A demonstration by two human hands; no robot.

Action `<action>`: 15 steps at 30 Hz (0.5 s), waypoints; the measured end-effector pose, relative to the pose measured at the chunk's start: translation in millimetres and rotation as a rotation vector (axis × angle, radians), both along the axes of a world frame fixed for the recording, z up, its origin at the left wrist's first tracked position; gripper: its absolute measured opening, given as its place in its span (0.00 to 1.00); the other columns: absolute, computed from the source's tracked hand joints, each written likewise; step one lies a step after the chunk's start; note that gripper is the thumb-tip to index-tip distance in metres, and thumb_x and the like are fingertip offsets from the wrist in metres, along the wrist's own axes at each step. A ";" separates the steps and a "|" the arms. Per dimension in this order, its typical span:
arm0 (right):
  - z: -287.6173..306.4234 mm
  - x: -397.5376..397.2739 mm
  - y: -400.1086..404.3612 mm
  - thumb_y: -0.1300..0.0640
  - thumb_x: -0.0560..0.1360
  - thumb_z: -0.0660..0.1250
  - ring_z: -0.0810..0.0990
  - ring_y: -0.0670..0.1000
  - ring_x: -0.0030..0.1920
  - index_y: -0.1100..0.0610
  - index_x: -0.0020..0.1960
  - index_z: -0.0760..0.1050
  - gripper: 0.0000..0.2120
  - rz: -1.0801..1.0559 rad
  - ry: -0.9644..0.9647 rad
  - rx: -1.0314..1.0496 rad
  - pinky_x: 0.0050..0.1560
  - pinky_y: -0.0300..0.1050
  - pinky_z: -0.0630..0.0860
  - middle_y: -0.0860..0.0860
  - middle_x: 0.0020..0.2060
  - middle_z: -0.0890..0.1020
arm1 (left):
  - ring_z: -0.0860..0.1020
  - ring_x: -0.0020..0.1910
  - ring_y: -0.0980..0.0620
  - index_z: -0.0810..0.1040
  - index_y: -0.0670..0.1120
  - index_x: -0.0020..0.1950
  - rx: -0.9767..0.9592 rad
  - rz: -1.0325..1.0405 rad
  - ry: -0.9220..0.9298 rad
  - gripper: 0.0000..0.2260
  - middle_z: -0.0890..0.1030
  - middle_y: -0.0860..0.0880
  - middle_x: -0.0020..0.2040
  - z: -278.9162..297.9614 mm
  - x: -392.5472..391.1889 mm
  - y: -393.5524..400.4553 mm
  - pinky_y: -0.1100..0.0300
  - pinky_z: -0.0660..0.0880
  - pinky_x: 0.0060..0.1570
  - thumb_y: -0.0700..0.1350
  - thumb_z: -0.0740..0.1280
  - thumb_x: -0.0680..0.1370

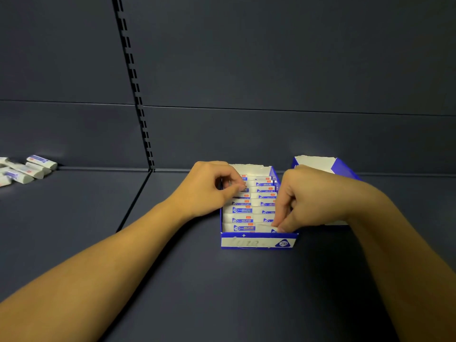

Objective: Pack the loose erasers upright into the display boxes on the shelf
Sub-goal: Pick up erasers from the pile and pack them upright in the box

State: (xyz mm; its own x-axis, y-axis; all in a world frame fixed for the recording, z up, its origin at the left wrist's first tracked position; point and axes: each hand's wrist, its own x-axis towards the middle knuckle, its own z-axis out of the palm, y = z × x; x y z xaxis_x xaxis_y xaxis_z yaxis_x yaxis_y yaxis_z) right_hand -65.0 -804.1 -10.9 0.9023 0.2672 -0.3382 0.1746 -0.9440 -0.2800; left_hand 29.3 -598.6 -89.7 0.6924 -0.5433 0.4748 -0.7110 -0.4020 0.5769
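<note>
A blue-and-white display box (257,241), marked 2B on its front panel, sits on the dark shelf (172,280), filled with two columns of packed erasers (243,210) standing on edge. The left hand (209,187) reaches over the box's rear left corner, its grip pinched on an eraser in the back of the left column. The right hand (311,198) works at the front right corner, thumb and fingers grasping the front eraser (265,227) of the right column, just behind the front panel. A second display box (318,164) stands just right of the first, largely hidden behind the right hand. Loose erasers (27,170) lie in a heap at the far left of the shelf, against the back panel (271,70), well apart from the boxes.
</note>
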 end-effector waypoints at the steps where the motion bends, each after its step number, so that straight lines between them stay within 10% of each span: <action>1: -0.3 -0.2 0.3 0.50 0.73 0.75 0.80 0.46 0.58 0.47 0.49 0.79 0.07 0.004 -0.006 -0.012 0.40 0.30 0.76 0.44 0.56 0.83 | 0.79 0.41 0.55 0.86 0.49 0.46 -0.001 0.001 0.003 0.01 0.83 0.56 0.42 0.4 -0.3 -0.1 0.67 0.74 0.40 0.44 0.74 0.76; 15: 6.4 6.1 20.1 0.52 0.75 0.74 0.80 0.49 0.57 0.48 0.45 0.78 0.04 0.148 -0.040 -0.252 0.36 0.29 0.71 0.45 0.53 0.84 | 0.78 0.40 0.53 0.86 0.49 0.44 -0.014 -0.034 -0.007 0.03 0.82 0.55 0.40 3.9 -4.5 1.0 0.65 0.73 0.40 0.41 0.75 0.75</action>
